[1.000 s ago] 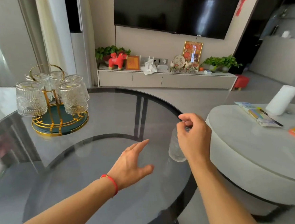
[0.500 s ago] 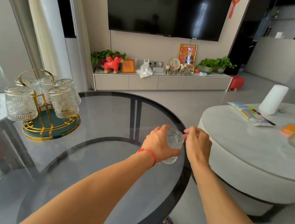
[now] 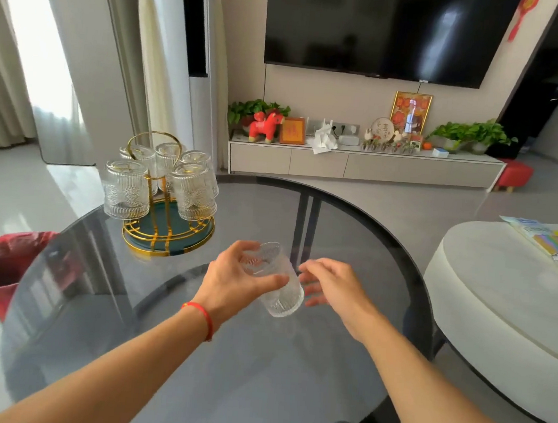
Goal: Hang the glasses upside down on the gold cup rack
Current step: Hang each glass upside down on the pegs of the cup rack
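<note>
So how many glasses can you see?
6: five hang on the rack, front-left, front-right, three behind; one in the left hand. Others may hide.

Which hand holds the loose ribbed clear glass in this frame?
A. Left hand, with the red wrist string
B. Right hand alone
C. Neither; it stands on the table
A: the left hand wraps the ribbed clear glass; the right hand is open beside it.

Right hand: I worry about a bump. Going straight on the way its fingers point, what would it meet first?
Probably the glass that the left hand grips; the right hand, open, points leftward at it, close beside.
</note>
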Motion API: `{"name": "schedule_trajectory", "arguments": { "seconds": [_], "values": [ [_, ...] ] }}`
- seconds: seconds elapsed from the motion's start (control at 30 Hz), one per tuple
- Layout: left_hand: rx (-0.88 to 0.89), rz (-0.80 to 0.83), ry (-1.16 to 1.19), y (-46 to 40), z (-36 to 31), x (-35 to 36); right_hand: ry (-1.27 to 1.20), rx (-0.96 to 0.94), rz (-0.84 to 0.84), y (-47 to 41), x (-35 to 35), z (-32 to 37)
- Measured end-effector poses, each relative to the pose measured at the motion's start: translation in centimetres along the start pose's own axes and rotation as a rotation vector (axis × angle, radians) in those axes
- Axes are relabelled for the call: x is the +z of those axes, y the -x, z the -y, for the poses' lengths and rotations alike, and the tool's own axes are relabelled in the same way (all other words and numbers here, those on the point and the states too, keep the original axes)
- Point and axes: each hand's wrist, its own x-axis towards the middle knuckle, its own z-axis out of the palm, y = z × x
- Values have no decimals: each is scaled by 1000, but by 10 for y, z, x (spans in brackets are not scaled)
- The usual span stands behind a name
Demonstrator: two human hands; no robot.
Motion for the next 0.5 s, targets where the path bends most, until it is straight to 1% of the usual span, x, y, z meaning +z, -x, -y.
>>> {"name": "schedule_trajectory", "arguments": {
  "seconds": [0.07, 0.13, 0.27, 0.37, 0.43, 0.5],
  "values": [
    [-103, -46, 234, 1, 9, -19, -116, 75, 153, -2, 27, 3],
    [-144, -70, 343, -1, 14, -33, -248, 147, 262, -6, 52, 6],
    [-103, -123, 344, -7, 23, -59, -494, 221, 320, -11, 87, 14],
    [-76, -111, 307, -11, 29, -77, -574, 248, 388, -17, 102, 21],
    [-71, -73, 279, -15, 33, -89, -577, 253, 368, -20, 108, 29],
    [-75, -62, 266, -19, 36, -105, -544, 198, 290, -21, 116, 43]
  ]
}}
